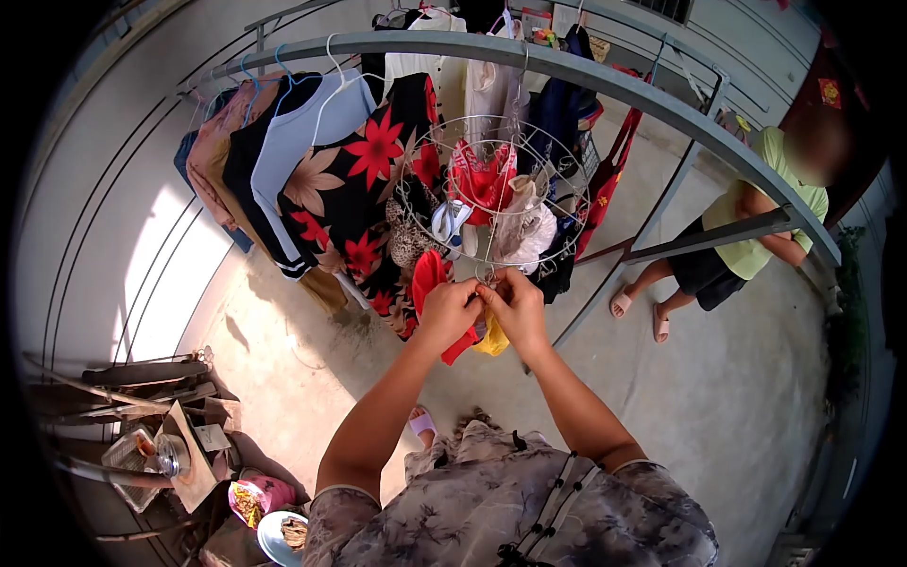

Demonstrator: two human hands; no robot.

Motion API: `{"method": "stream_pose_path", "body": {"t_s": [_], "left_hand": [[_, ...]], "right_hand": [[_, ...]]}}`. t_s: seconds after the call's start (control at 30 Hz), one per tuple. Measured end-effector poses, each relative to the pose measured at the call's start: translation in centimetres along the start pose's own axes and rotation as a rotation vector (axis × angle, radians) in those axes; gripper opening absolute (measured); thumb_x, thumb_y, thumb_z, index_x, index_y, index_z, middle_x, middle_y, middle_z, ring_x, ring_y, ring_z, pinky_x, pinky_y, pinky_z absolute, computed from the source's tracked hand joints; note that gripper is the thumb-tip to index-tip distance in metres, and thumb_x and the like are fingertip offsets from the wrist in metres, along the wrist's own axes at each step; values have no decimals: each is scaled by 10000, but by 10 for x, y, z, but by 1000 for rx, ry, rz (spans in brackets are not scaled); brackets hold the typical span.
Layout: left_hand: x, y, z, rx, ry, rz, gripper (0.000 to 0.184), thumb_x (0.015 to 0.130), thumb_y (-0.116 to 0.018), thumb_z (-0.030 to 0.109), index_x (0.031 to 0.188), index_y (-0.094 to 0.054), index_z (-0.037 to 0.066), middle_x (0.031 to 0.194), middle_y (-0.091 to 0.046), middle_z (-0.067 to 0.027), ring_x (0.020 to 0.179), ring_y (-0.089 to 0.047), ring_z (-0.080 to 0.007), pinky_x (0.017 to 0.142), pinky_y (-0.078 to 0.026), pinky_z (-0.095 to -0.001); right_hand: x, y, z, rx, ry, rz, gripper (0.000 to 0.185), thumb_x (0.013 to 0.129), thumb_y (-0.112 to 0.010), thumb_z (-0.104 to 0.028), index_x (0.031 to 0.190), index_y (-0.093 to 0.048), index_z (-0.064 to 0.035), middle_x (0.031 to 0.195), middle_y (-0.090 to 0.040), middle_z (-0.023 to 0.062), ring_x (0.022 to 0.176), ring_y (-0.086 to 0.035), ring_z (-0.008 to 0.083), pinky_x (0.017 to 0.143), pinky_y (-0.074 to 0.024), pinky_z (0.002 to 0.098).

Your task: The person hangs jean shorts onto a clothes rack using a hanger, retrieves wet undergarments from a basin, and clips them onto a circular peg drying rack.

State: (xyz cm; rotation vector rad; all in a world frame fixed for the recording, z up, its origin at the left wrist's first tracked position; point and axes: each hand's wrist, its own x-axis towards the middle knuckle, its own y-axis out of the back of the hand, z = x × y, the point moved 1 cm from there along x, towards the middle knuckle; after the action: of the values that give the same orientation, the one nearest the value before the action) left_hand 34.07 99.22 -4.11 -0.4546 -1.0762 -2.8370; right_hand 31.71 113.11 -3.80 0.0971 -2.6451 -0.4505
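A round wire drying hanger [557,263] hangs from the overhead bar, with small garments clipped around it. My left hand [448,314] and my right hand [518,304] meet at its near rim, fingertips pinched together. Between them shows a small metal clip [486,275], in my right fingers; what my left fingers pinch is hidden. Yellow cloth [492,338] hangs just below my hands, and red cloth [428,276] hangs beside my left hand. Further in on the hanger are a bright red garment [483,177] and a pale, lacy one [525,227].
A grey metal rack bar [652,90] arcs overhead, carrying several clothes on hangers, including a black floral garment [364,156]. At right stands a person [756,227] in a light green top. Sticks, a cardboard piece [186,458] and a pale blue bowl [274,541] lie lower left.
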Motion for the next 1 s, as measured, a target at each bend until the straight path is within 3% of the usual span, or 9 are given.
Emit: {"method": "stream_pose_path", "body": {"t_s": [0.13, 0.2, 0.23, 0.3, 0.33, 0.43, 0.63, 0.77, 1.0], "left_hand": [[-1, 6, 0, 90, -130, 49, 136, 786, -617, 95, 897, -613, 17, 617, -568, -151, 504, -565, -221, 504, -422, -341], [-3, 18, 13, -145, 56, -164, 180, 800, -605, 120, 963, -617, 44, 678, -606, -117, 610, -598, -257, 566, -461, -351], [-4, 17, 7, -145, 62, -166, 180, 800, -605, 120, 963, -617, 44, 678, -606, -117, 610, -598, -257, 566, -461, -351], [-5, 24, -3, -698, 261, -249, 262, 827, -593, 78, 1086, -593, 34, 768, -588, -26, 693, -564, -112, 608, -440, -244], [-8, 34, -7, -809, 262, -319, 318, 826, -586, 10, 1143, -561, 25, 868, -531, 15, 814, -506, -46, 681, -420, -187], [-11, 47, 2, -931, 186, -381, 358, 797, -592, -43, 1144, -559, 33, 878, -529, 4, 850, -503, -48, 717, -423, -183], [-8, 38, 4, -822, 158, -296, 314, 790, -583, -84, 1087, -575, 18, 893, -561, -5, 824, -539, -62, 735, -433, -193], [-7, 25, -3, -800, 131, -203, 304, 791, -581, -112, 1063, -586, 23, 894, -577, -9, 825, -551, -62, 756, -450, -198], [-12, 27, 0, -686, 146, -231, 310, 788, -571, -129, 1062, -581, 17, 905, -576, -15, 854, -555, -74, 793, -455, -213]], "right_hand": [[-1, -2, 4, 93, -15, -5, 229, 749, -745, -129, 815, -568, 1, 571, -516, 62, 492, -483, 124, 469, -396, 280], [-2, -2, 5, 195, -44, -35, 201, 809, -711, -144, 818, -562, -10, 576, -524, 10, 521, -495, 73, 466, -397, 256], [-3, 2, 5, 196, -49, -38, 201, 809, -711, -144, 818, -562, -10, 576, -524, 10, 521, -495, 73, 466, -397, 256], [-3, 11, -4, 588, -356, -195, 190, 853, -676, -170, 822, -561, -23, 593, -543, -8, 530, -524, 69, 465, -410, 245], [-3, 12, 3, 649, -333, -235, 196, 886, -640, -208, 860, -558, -32, 653, -571, -9, 585, -557, 65, 522, -450, 230], [-4, 7, 12, 757, -350, -246, 192, 904, -612, -215, 890, -556, -32, 742, -594, 8, 674, -580, 76, 624, -477, 226], [-8, 2, 6, 825, -324, -279, 184, 939, -557, -216, 939, -542, -32, 812, -585, 7, 765, -565, 74, 719, -469, 220], [-12, 0, 13, 770, -382, -234, 189, 941, -556, -226, 924, -533, -39, 770, -547, -28, 702, -488, 44, 637, -419, 207], [-10, -1, 17, 729, -335, -182, 197, 932, -571, -221, 864, -541, -38, 740, -532, -37, 685, -443, 29, 616, -369, 186]]}}
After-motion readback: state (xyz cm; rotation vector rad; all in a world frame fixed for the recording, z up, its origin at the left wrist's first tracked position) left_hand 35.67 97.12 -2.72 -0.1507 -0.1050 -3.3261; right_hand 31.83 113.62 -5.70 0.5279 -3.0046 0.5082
